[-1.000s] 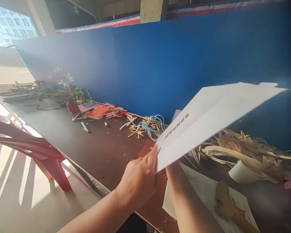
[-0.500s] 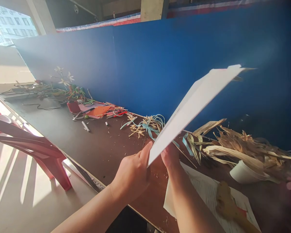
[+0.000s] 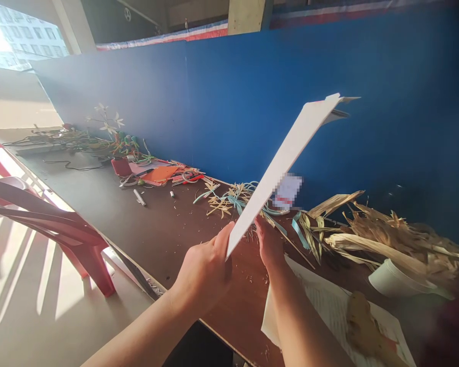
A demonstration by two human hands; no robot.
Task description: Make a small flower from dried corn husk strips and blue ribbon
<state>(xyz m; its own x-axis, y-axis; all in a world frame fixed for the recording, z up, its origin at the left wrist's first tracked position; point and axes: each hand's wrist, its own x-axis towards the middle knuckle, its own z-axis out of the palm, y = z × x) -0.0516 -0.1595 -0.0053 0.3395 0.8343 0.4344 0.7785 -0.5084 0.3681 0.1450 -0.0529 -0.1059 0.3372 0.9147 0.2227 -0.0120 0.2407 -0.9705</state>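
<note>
A flat white board (image 3: 281, 165), seen nearly edge-on, stands tilted up to the right in front of me. Thin pale pieces stick out past its top right end. My left hand (image 3: 206, 260) is closed on its lower end, with the thumb along the near side. Close by its right edge is my right hand (image 3: 270, 242), with the fingertips reaching up to the board's far side. Those fingers are partly hidden, so their grip cannot be made out. What the far face carries is out of sight.
A brown table (image 3: 168, 224) holds dried husks (image 3: 401, 239), a white cup (image 3: 400, 278), printed paper (image 3: 309, 290) with a brown piece on it, husk flowers (image 3: 218, 206) and orange paper (image 3: 160, 175). A blue panel (image 3: 156, 102) stands behind; a red chair (image 3: 87, 250) is left.
The white board has turned more edge-on, and its upper end has moved left. More of my right hand shows beside it. A blurred white item by the panel has come into view.
</note>
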